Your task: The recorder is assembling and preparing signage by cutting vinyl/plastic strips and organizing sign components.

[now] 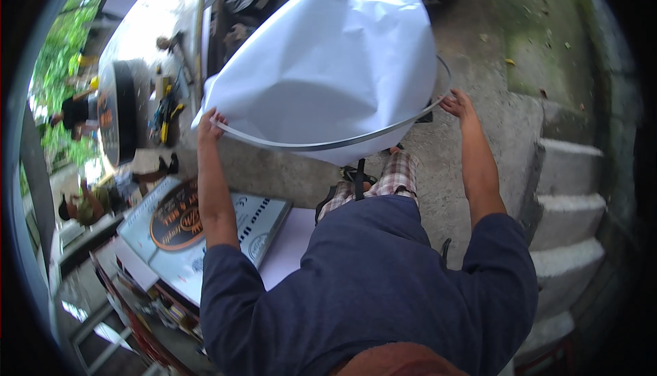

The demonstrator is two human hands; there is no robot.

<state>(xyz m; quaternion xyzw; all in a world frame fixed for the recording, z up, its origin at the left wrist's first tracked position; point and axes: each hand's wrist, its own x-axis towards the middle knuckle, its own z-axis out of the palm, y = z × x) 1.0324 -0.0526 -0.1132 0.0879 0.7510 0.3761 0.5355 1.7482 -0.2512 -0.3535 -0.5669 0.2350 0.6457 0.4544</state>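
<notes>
In front of me spreads a large, glossy white sheet, rounded at its far side and creased in places. A thin grey curved strip, like part of a hoop, bows across its near edge; whether it is metal or plastic I cannot make out. My left hand has its fingers closed on the strip's left end, beside the sheet's corner. On the other side my right hand pinches the strip near where it bends back behind the sheet. Both arms reach forward, wide apart, and some sheet hangs below the strip.
A flat printed sign panel lies at my left. Beyond it are a white tabletop, a round black-edged sign, a hammer and yellow-black hand tools. Concrete steps rise at right. People are at far left.
</notes>
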